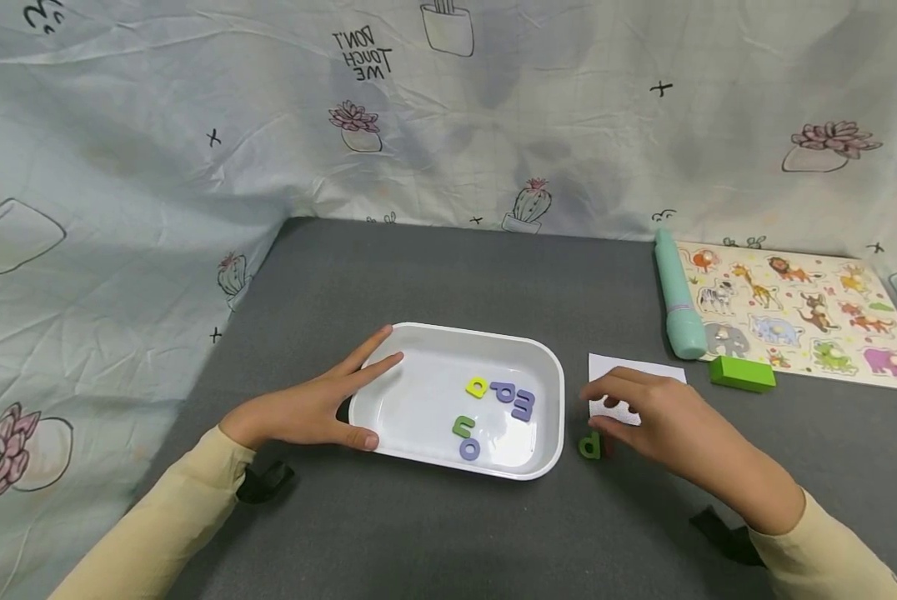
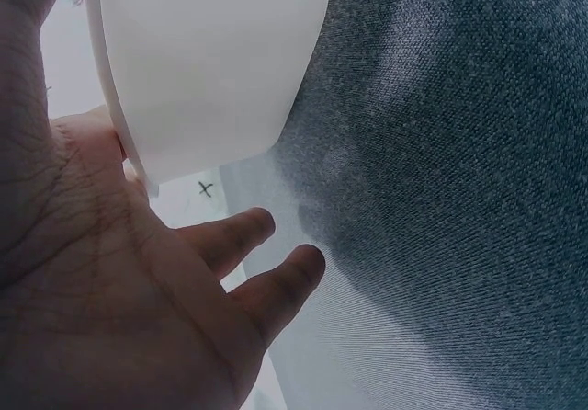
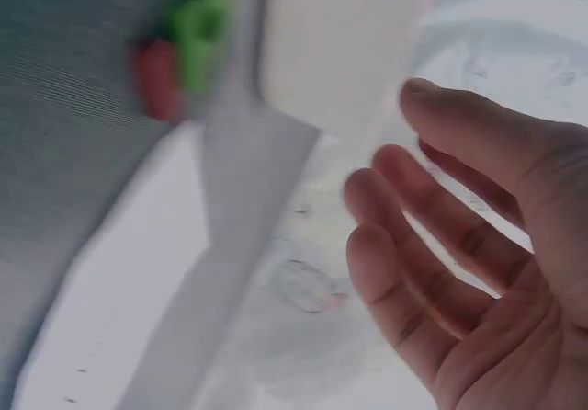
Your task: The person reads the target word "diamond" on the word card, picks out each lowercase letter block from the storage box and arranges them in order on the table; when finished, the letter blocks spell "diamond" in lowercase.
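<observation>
A white plastic tray (image 1: 411, 400) holds several foam-like letters: a yellow one (image 1: 476, 387), purple ones such as the m (image 1: 523, 406), a green n (image 1: 463, 427) and a purple o (image 1: 469, 449). My left hand (image 1: 321, 404) rests at the tray's left end, fingers spread and straight, thumb by the near rim. My right hand (image 1: 662, 417) hovers above the table right of the tray, fingers loosely bent and holding nothing. Below its fingertips lie a green letter (image 1: 588, 446) and a red piece (image 3: 158, 79), mostly hidden in the head view. A white paper (image 1: 636, 364) lies partly under this hand.
At the back right, a picture board of animals (image 1: 816, 308) lies on the grey table (image 1: 448, 275). A mint-green tube-shaped thing (image 1: 679, 296) overlaps its left edge, and a green block (image 1: 743, 373) sits by its front edge. A printed cloth (image 1: 568, 100) hangs behind.
</observation>
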A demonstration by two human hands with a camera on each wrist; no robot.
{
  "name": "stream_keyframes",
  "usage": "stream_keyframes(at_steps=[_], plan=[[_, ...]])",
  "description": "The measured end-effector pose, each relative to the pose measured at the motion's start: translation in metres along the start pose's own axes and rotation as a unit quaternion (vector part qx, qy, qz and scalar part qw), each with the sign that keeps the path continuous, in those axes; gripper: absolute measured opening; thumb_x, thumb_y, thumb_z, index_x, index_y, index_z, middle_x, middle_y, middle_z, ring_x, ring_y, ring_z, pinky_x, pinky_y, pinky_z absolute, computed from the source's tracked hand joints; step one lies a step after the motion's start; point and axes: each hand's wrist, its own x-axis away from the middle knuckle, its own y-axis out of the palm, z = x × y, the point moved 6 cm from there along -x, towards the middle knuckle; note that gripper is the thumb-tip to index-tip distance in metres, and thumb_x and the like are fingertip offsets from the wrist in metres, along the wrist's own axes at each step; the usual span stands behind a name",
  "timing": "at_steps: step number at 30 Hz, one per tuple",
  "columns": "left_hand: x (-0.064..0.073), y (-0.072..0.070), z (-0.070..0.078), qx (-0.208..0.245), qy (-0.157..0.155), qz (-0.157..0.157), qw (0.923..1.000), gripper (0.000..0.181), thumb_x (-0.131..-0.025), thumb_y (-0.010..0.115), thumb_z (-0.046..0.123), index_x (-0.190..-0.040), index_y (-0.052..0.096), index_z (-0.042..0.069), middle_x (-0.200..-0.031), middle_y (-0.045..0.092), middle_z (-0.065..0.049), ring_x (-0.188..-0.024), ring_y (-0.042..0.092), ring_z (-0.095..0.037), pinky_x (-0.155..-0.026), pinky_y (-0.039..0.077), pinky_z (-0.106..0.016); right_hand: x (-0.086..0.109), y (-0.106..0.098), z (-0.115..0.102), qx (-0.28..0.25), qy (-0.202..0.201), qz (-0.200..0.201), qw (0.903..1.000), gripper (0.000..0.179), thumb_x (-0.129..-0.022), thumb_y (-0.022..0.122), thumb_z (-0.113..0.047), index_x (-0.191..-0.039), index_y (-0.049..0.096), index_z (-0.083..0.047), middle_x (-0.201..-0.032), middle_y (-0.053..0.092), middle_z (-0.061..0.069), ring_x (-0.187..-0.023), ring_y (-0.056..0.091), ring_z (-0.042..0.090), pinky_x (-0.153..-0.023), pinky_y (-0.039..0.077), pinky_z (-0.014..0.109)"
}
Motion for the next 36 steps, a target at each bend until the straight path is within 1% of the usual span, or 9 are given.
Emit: stream_keyframes(at_steps=[4,6,8,12,14,20,27,33,36], plan=[[0.0,0.0,0.002,0.0,0.005,0.0,1.0,0.104,-0.088,0.08,0.04,-0.165,0.013,0.019,-0.168,-0.019,0.005,-0.153,0.002,-0.033,-0.112,0.024,-0.06,-0.015,-0.019,-0.014,-0.011,-0.039,0.04,0.9984,0.047,-0.067,0.092,-0.002,-0.108,0.073,-0.017,-0.109,0.069,-0.008,-0.092,0.067,0.011,-0.078,0.051,0.02],[0.0,-0.001,0.002,-0.001,0.007,0.001,1.0,0.104,-0.089,0.08,0.04,-0.165,0.014,0.018,-0.168,-0.019,0.004,-0.153,0.002,-0.033,-0.112,0.024,-0.06,-0.022,-0.022,-0.021,-0.025,-0.049,0.037,0.9978,0.049,-0.068,0.092,-0.002,-0.11,0.073,-0.016,-0.114,0.069,-0.007,-0.099,0.068,0.014,-0.083,0.05,0.018],[0.0,-0.001,0.002,-0.002,0.006,0.001,1.0,0.104,-0.089,0.08,0.04,-0.165,0.014,0.017,-0.168,-0.019,0.005,-0.154,0.002,-0.032,-0.112,0.024,-0.06,-0.031,-0.019,-0.027,-0.039,-0.051,0.018,0.9978,0.049,-0.07,0.092,-0.004,-0.113,0.073,-0.016,-0.119,0.068,-0.006,-0.103,0.067,0.014,-0.084,0.051,0.02],[0.002,-0.002,0.001,-0.004,0.004,0.004,1.0,0.104,-0.088,0.081,0.04,-0.165,0.014,0.016,-0.168,-0.019,0.005,-0.154,0.002,-0.031,-0.112,0.024,-0.06,-0.049,-0.003,-0.034,-0.057,-0.038,-0.035,0.9971,0.047,-0.075,0.092,-0.013,-0.119,0.073,-0.018,-0.127,0.067,-0.004,-0.112,0.066,0.015,-0.084,0.056,0.035],[0.003,-0.002,0.001,-0.003,0.004,0.003,1.0,0.104,-0.088,0.081,0.04,-0.165,0.014,0.015,-0.168,-0.019,0.006,-0.154,0.002,-0.03,-0.112,0.024,-0.06,-0.059,0.009,-0.035,-0.069,-0.033,-0.064,0.995,0.048,-0.078,0.09,-0.017,-0.122,0.072,-0.018,-0.129,0.067,-0.003,-0.116,0.064,0.015,-0.087,0.055,0.039],[0.001,0.0,0.001,-0.005,0.005,0.001,1.0,0.104,-0.089,0.08,0.04,-0.165,0.014,0.016,-0.168,-0.019,0.006,-0.154,0.0,-0.029,-0.112,0.025,-0.059,-0.081,0.046,-0.034,-0.08,-0.031,-0.123,0.9887,0.05,-0.081,0.089,-0.022,-0.127,0.071,-0.015,-0.134,0.065,0.0,-0.124,0.06,0.015,-0.095,0.052,0.04],[0.0,0.001,0.001,-0.006,0.006,0.0,1.0,0.105,-0.088,0.081,0.04,-0.165,0.014,0.014,-0.168,-0.019,0.005,-0.154,0.002,-0.029,-0.113,0.026,-0.057,-0.092,0.079,-0.032,-0.046,-0.034,-0.148,0.9874,0.05,-0.079,0.09,-0.019,-0.125,0.072,-0.01,-0.132,0.067,0.003,-0.119,0.063,0.016,-0.094,0.051,0.035],[0.0,0.0,0.0,-0.003,0.008,-0.001,1.0,0.104,-0.089,0.081,0.038,-0.165,0.014,0.014,-0.168,-0.02,0.005,-0.154,0.001,-0.03,-0.112,0.026,-0.059,-0.098,0.093,-0.033,-0.033,-0.044,-0.146,0.9877,0.047,-0.078,0.089,-0.01,-0.122,0.074,-0.01,-0.124,0.071,0.001,-0.109,0.067,0.013,-0.088,0.053,0.032],[-0.001,0.0,0.0,-0.003,0.011,-0.002,0.9999,0.105,-0.089,0.081,0.037,-0.165,0.013,0.014,-0.168,-0.02,0.003,-0.154,0.001,-0.031,-0.112,0.026,-0.06,-0.1,0.099,-0.032,-0.042,-0.03,-0.158,0.9862,0.045,-0.078,0.088,-0.006,-0.121,0.074,-0.01,-0.121,0.072,-0.002,-0.107,0.067,0.012,-0.089,0.053,0.032]])
